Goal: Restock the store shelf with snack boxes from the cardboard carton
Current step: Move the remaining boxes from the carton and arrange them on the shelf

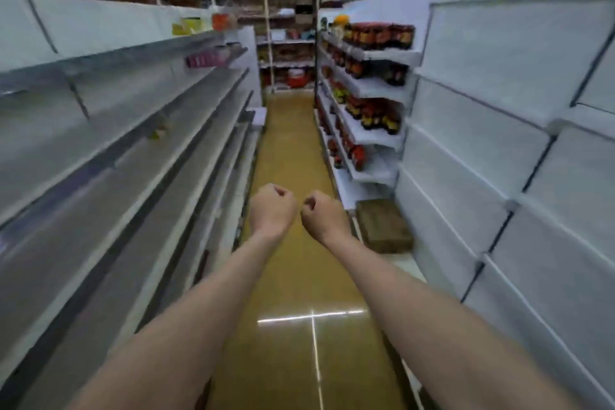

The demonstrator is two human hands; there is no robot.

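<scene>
Presently both fists, left hand (273,206) and right hand (322,215), are curled tight and hold nothing; brown cardboard carton (384,225) sits unopened by the right white metal shelf (372,173) base.

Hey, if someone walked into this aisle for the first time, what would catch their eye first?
Probably the two bare arms stretched down the middle, left hand and right hand both curled into empty fists over the yellow floor. Next, the dark red-labelled bottles filling the right-hand shelves farther along, and the brown cardboard carton on the floor below them.
</scene>
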